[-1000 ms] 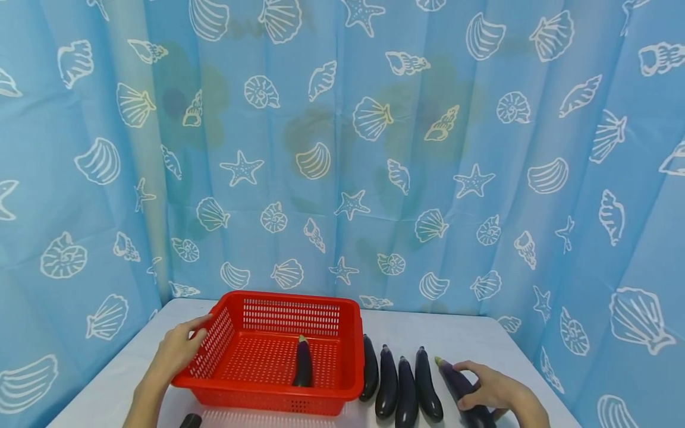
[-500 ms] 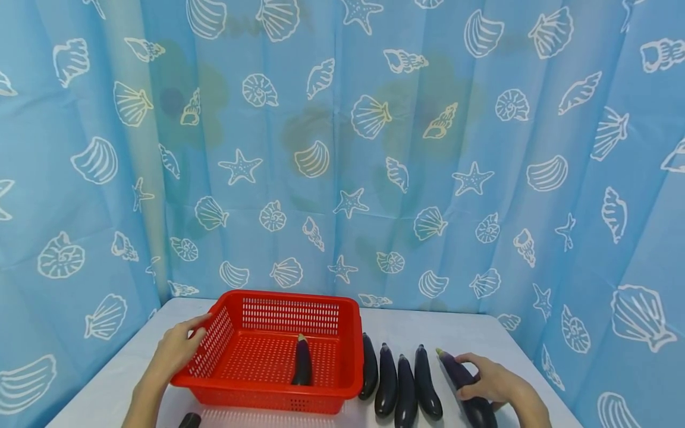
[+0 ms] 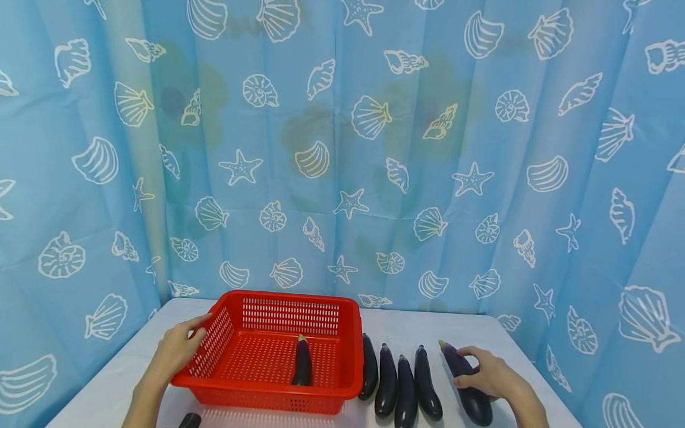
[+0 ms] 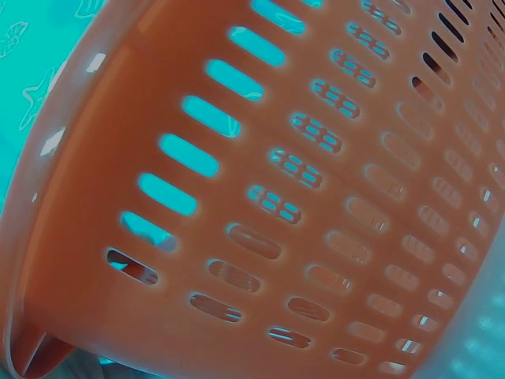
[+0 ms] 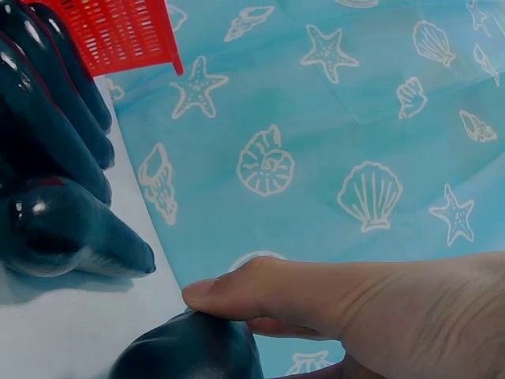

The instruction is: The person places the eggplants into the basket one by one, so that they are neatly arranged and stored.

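In the head view my right hand (image 3: 493,374) grips a dark purple eggplant (image 3: 473,404) between thumb and fingers, its green stem end pointing away from me. The right wrist view shows my thumb (image 5: 237,292) on the rounded end of that eggplant (image 5: 193,351); the other fingers are mostly hidden. My left hand (image 3: 176,351) holds the left rim of a red perforated basket (image 3: 246,389), thumb at the rim and index finger stretched along it. Only the basket's wall (image 4: 260,166) fills the left wrist view. One eggplant (image 3: 302,362) lies inside the basket, near its right side.
Several more eggplants (image 3: 405,392) lie side by side on the white table (image 3: 417,327), between the basket and my right hand. A dark rounded end (image 3: 190,421) shows before the basket's front left corner. A blue shell-patterned curtain (image 3: 342,178) encloses the table.
The eggplant in my right hand has shifted slightly away from me, and its near end now shows fully. My left hand and the basket have stayed in place.
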Available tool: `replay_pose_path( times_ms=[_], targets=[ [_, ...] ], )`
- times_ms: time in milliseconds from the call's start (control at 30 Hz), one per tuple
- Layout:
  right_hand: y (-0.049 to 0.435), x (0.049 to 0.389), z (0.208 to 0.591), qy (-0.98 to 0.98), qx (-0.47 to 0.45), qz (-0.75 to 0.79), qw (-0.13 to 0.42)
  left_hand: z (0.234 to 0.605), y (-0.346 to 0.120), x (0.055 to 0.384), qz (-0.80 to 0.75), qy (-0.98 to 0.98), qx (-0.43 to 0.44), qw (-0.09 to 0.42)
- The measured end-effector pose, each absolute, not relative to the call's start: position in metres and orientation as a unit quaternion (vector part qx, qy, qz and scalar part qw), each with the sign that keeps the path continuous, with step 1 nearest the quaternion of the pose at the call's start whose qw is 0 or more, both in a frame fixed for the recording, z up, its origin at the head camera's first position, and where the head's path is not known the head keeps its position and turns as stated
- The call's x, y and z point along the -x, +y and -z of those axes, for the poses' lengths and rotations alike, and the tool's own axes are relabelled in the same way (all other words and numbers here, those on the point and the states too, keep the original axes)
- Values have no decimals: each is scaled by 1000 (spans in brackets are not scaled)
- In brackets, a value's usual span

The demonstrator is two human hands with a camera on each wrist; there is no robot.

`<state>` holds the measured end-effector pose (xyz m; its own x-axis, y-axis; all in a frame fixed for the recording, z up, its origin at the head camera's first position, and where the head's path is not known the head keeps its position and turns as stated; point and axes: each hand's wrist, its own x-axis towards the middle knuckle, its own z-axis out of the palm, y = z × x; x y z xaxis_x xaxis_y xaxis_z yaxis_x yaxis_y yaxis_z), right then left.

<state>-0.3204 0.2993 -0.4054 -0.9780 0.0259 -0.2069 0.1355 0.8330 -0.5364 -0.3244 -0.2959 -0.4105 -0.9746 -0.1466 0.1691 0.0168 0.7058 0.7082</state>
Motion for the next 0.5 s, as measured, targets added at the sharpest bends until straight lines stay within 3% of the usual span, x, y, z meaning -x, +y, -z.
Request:
replay_pose_path(
  times_ms=[500],
  targets=[
    [282, 317, 397, 966, -34, 251, 46, 409, -295, 324, 391, -914, -38, 98]
  ],
)
